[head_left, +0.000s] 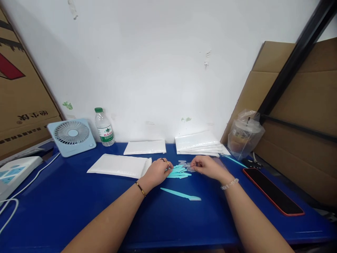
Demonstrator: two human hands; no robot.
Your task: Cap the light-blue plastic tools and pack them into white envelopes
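Note:
A pile of turquoise eyebrow razors [181, 172] lies in the middle of the blue table, between my two hands. My left hand [158, 172] rests at the pile's left end, its fingers curled together over the razors' ends; whether it grips one is hidden. Several small clear plastic caps [182, 162] are spread just behind the pile. At their right side my right hand [209, 167] is closed in a pinch, apparently on a clear cap [192, 169]. One eyebrow razor [181, 194] lies apart, nearer to me, its blade end to the right.
White padded mailers lie left [116, 165], at the back [144, 147] and stacked back right [197, 142]. A water bottle [104, 128] and blue fan [72, 137] stand left. On the right are a bagged drink cup [243, 137], another turquoise razor [235, 161] and a phone [272, 191].

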